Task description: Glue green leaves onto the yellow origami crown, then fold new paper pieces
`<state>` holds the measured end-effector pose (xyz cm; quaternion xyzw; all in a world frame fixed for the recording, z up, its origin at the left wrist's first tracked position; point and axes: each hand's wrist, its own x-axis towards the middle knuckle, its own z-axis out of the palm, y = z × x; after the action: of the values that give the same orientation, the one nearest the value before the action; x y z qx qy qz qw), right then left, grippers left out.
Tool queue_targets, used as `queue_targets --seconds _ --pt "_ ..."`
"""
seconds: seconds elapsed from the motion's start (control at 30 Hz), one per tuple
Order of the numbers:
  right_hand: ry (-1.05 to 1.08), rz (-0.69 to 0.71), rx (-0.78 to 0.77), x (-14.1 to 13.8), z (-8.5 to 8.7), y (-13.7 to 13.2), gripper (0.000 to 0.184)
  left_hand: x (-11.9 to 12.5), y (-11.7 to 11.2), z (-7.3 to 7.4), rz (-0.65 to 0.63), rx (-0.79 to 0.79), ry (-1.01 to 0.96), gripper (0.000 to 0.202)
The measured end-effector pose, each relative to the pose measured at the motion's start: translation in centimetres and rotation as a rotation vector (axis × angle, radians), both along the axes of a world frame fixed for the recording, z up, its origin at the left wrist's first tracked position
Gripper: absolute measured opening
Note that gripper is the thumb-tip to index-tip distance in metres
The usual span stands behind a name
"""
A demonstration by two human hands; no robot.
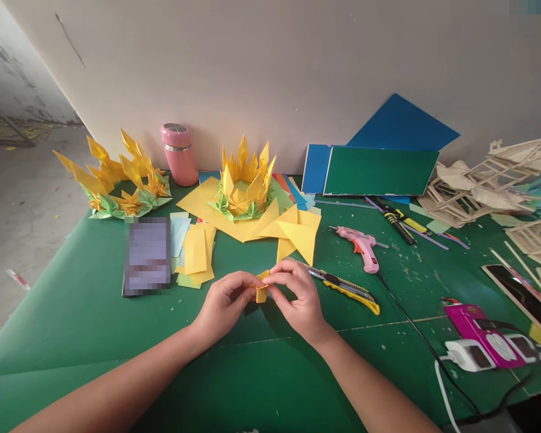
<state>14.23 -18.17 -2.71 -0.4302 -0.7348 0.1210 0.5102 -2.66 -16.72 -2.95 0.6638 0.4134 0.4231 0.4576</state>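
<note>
Between my two hands is a small folded piece of yellow paper (262,293), held just above the green table. My left hand (227,300) pinches its left side with thumb and fingers. On the other side, my right hand (297,297) grips it between thumb and forefinger. A yellow paper crown with green leaves (245,186) stands beyond my hands on flat yellow sheets (198,201). Close to my right hand lies a yellow utility knife (346,288). Left of my hands is a stack of yellow paper pieces (195,251).
A second paper crown (130,201) and a pink flask (180,157) stand at back left, near a tablet (147,257). To the right are a pink glue gun (363,248), a magenta power strip (487,337), a phone (520,297) and wooden stick models (473,192).
</note>
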Motion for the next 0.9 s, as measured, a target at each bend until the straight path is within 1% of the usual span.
queue_targets --seconds 0.13,0.27,0.37,0.47,0.67,0.8,0.9 --pt "0.007 0.021 0.014 0.1 0.0 0.0 0.015 -0.1 0.0 0.0 0.003 -0.059 -0.029 0.01" --pt "-0.04 0.026 0.05 0.3 0.0 -0.1 0.015 -0.1 0.0 0.0 0.003 -0.138 -0.101 0.01" --pt "-0.075 0.002 0.095 0.4 0.1 0.0 0.013 0.1 0.0 0.2 -0.005 -0.188 -0.136 0.014" --pt "-0.114 -0.024 0.133 0.3 0.2 0.0 0.009 0.2 -0.1 0.2 -0.025 -0.225 -0.113 0.016" --pt "-0.218 -0.009 0.126 0.6 0.6 0.1 0.01 0.1 -0.3 -0.3 -0.073 -0.181 0.031 0.013" --pt "-0.33 0.016 0.133 0.9 0.6 0.3 0.015 0.1 -0.3 -0.6 -0.07 -0.166 0.055 0.014" --pt "-0.366 0.04 0.142 1.0 0.4 0.3 0.016 0.1 -0.3 -0.6 -0.078 -0.164 0.052 0.014"
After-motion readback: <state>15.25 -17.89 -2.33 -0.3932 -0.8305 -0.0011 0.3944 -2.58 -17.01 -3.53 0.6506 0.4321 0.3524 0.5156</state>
